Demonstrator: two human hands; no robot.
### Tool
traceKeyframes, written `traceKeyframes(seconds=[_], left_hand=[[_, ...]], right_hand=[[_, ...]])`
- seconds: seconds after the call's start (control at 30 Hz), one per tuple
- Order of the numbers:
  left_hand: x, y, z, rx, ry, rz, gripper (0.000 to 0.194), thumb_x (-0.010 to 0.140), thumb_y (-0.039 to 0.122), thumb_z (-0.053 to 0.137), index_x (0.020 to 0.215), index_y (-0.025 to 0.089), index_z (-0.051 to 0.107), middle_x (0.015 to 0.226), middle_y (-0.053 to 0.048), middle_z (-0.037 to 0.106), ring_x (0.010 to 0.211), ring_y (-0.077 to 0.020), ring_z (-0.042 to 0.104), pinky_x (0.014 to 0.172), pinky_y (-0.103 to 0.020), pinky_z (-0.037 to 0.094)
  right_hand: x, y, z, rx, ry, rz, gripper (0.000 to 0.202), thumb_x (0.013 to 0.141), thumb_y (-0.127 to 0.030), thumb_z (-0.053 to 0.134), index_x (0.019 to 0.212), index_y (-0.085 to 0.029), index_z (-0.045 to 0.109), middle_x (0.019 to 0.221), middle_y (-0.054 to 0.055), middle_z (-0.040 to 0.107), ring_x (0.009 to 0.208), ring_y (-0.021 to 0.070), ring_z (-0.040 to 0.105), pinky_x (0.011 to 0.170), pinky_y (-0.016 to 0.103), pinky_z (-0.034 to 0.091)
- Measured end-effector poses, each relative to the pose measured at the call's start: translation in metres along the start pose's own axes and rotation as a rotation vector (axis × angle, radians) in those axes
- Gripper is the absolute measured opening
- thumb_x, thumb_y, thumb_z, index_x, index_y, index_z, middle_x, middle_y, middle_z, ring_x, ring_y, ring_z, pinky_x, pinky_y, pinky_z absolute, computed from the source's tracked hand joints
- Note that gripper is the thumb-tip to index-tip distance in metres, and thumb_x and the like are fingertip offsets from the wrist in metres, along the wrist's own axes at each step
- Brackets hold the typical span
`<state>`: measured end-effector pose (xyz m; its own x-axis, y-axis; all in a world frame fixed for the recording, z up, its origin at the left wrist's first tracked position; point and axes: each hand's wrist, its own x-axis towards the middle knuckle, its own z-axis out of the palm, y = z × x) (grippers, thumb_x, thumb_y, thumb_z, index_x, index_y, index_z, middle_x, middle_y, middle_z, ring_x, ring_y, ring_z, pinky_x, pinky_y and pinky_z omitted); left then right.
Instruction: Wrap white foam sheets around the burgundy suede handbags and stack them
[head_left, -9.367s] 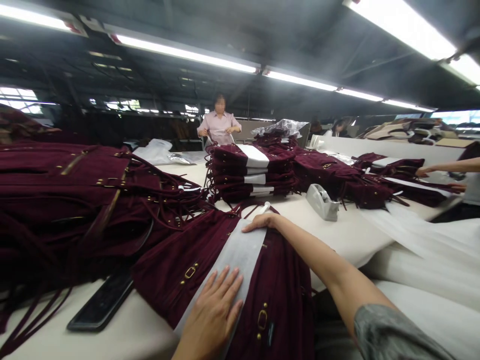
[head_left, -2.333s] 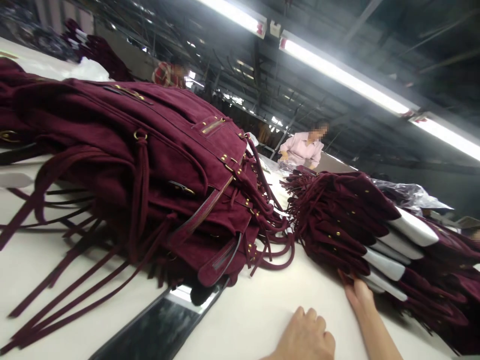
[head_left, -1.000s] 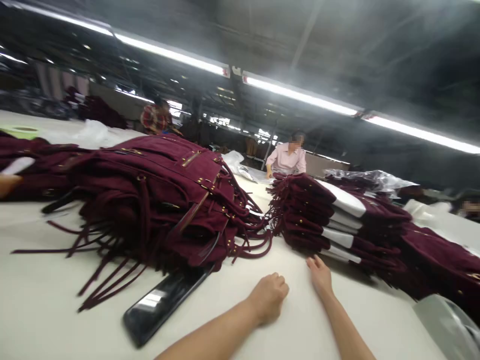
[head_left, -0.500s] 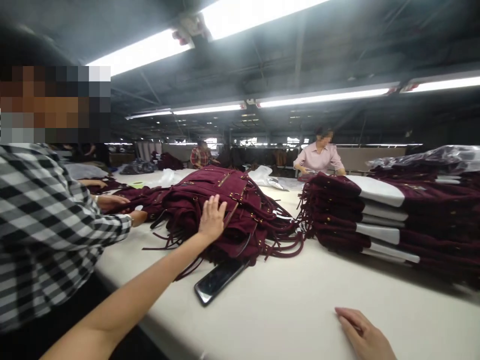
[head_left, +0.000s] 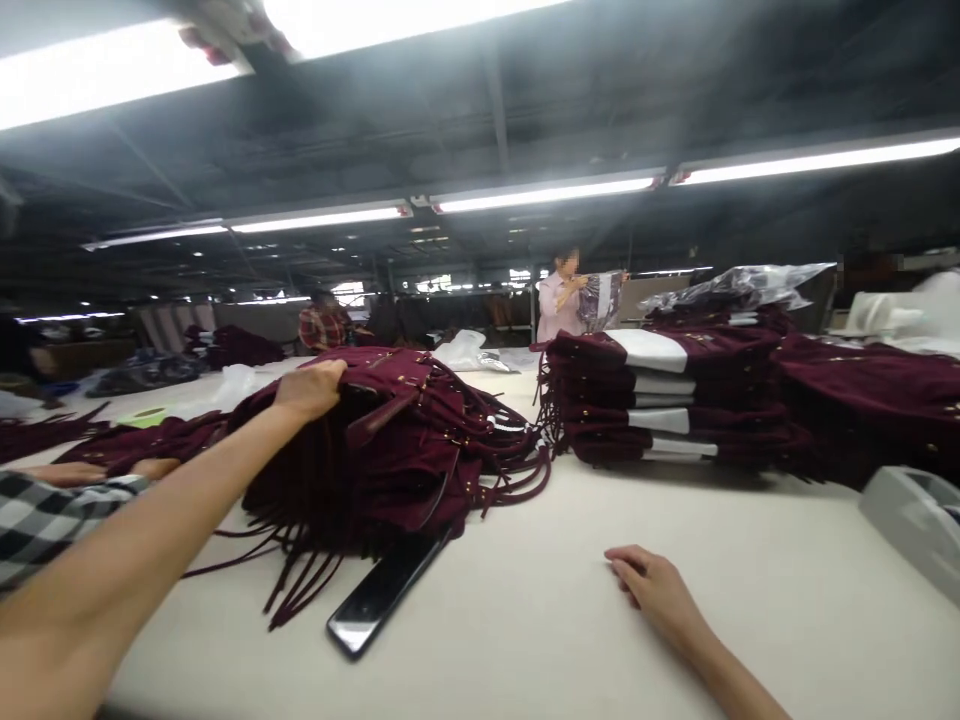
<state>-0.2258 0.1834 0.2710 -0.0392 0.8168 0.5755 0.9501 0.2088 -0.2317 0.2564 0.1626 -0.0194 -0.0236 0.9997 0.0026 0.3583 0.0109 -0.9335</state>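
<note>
My left hand (head_left: 313, 388) is closed on the upper edge of a maroon bag (head_left: 390, 430) at the top of a loose pile with fringes and straps. The bag's near side is lifted and its fringe hangs down at the front. A black phone (head_left: 386, 590) lies on the table, its far end against the pile. To the right, my right hand (head_left: 651, 585) is over the pale table (head_left: 525, 640) with its fingers curled together and nothing visible in them.
Stacked maroon bags with white wraps (head_left: 660, 400) stand right of the pile. A grey device (head_left: 911, 530) sits at the right edge. A checked sleeve (head_left: 56, 515) reaches in at left. Across the table, a person in pink (head_left: 559, 305) holds up a wrapped item.
The view has swung right. My left hand has moved from resting flat on the pile to gripping and lifting a bag's edge. The person in pink has raised an item.
</note>
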Motion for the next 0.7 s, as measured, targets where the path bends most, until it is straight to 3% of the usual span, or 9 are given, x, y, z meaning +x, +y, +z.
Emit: traceKeyframes(seconds=[0.13, 0.27, 0.33, 0.4, 0.47, 0.53, 0.67, 0.7], left_hand=[[0.042, 0.058, -0.077, -0.047, 0.083, -0.011, 0.033, 0.091, 0.029, 0.043, 0.106, 0.008, 0.063, 0.096, -0.010, 0.067, 0.096, -0.0264, 0.064, 0.086, -0.044, 0.048], [0.063, 0.149, -0.146, -0.113, 0.066, -0.002, 0.032, 0.083, 0.027, 0.055, 0.104, 0.005, 0.066, 0.100, -0.013, 0.068, 0.100, -0.0256, 0.063, 0.087, -0.039, 0.049], [0.057, 0.199, -0.175, -0.142, 0.003, 0.044, 0.040, 0.071, 0.030, 0.069, 0.104, 0.007, 0.068, 0.101, -0.014, 0.069, 0.100, -0.0287, 0.064, 0.086, -0.039, 0.049], [0.038, 0.248, -0.194, -0.225, -0.204, 0.200, 0.041, 0.063, 0.025, 0.073, 0.100, 0.008, 0.071, 0.098, -0.013, 0.069, 0.099, -0.0308, 0.064, 0.088, -0.038, 0.049], [0.009, 0.293, -0.200, -0.347, -0.477, 0.343, 0.035, 0.058, 0.018, 0.071, 0.091, 0.009, 0.073, 0.090, -0.012, 0.071, 0.092, -0.0302, 0.066, 0.086, -0.036, 0.051], [-0.029, 0.334, -0.189, -0.488, -0.747, 0.431, 0.032, 0.055, 0.016, 0.071, 0.086, 0.007, 0.073, 0.081, -0.012, 0.070, 0.084, -0.0294, 0.067, 0.079, -0.035, 0.054], [-0.117, 0.405, -0.129, -0.703, -0.994, 0.524, 0.045, 0.062, 0.031, 0.076, 0.102, 0.011, 0.070, 0.077, -0.006, 0.070, 0.070, -0.0207, 0.068, 0.064, -0.027, 0.057], [-0.139, 0.418, -0.112, -0.892, -1.057, 0.472, 0.048, 0.066, 0.030, 0.075, 0.108, 0.008, 0.067, 0.077, -0.007, 0.069, 0.066, -0.0193, 0.067, 0.061, -0.027, 0.057]], right_hand=[[0.005, 0.004, 0.000, 0.091, 0.001, 0.015, 0.036, 0.067, -0.041, 0.056, 0.089, -0.017, 0.072, 0.059, 0.000, 0.061, 0.053, 0.0162, 0.057, 0.049, 0.027, 0.045], [0.010, 0.008, -0.002, 0.177, -0.007, -0.033, 0.033, 0.067, -0.037, 0.061, 0.088, -0.015, 0.072, 0.060, 0.001, 0.063, 0.051, 0.0152, 0.057, 0.048, 0.026, 0.046], [0.008, 0.006, -0.006, 0.261, 0.015, -0.021, 0.033, 0.068, -0.039, 0.065, 0.088, -0.014, 0.071, 0.061, 0.002, 0.064, 0.050, 0.0150, 0.057, 0.050, 0.027, 0.047], [-0.001, 0.002, -0.015, 0.400, 0.071, 0.044, 0.035, 0.068, -0.044, 0.069, 0.086, -0.014, 0.070, 0.070, 0.006, 0.068, 0.057, 0.0171, 0.061, 0.053, 0.029, 0.051], [-0.016, 0.002, -0.030, 0.607, 0.121, 0.089, 0.034, 0.070, -0.046, 0.072, 0.086, -0.016, 0.068, 0.086, 0.011, 0.072, 0.073, 0.0218, 0.067, 0.062, 0.032, 0.056], [-0.034, 0.007, -0.051, 0.817, 0.123, 0.095, 0.029, 0.073, -0.046, 0.072, 0.087, -0.020, 0.066, 0.094, 0.010, 0.072, 0.086, 0.0250, 0.069, 0.071, 0.034, 0.058], [-0.071, 0.027, -0.100, 1.097, 0.057, 0.145, 0.021, 0.082, -0.043, 0.064, 0.088, -0.022, 0.065, 0.090, 0.007, 0.072, 0.095, 0.0257, 0.068, 0.080, 0.036, 0.059], [-0.079, 0.031, -0.112, 1.125, 0.064, 0.163, 0.022, 0.083, -0.043, 0.062, 0.088, -0.022, 0.064, 0.092, 0.008, 0.073, 0.098, 0.0262, 0.068, 0.082, 0.037, 0.059]])
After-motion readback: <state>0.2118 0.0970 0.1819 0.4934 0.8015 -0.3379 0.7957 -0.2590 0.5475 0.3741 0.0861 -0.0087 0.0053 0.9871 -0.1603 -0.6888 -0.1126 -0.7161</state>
